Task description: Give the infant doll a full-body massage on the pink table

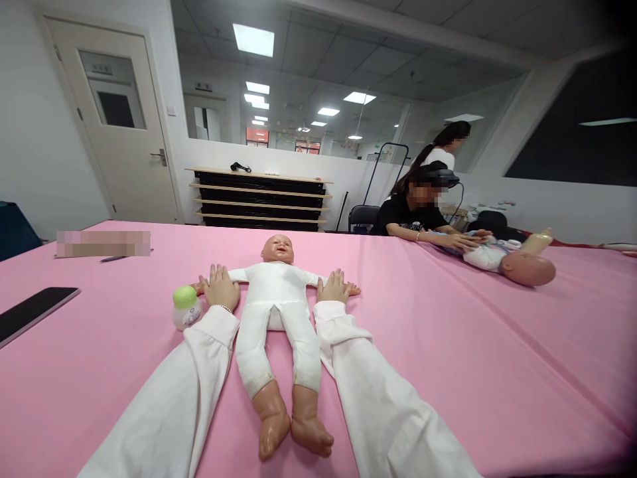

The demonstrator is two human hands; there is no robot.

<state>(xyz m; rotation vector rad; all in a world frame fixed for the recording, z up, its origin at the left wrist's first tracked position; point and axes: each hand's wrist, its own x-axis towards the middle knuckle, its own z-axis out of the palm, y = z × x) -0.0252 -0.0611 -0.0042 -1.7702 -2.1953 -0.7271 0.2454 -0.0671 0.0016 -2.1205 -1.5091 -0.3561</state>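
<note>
A baby doll with a white cloth body lies on its back on the pink-covered table, its bare feet toward me and its arms stretched out sideways. My left hand rests flat over the doll's arm on the left, fingers extended. Over the doll's other arm lies my right hand, also flat with fingers stretched out. Both palms are hidden. Close beside my left wrist stands a small jar with a green lid.
A black phone lies at the left on the pink cloth. Behind it are a blurred-out flat item and a pen. At the right, a seated person handles another doll near a bottle.
</note>
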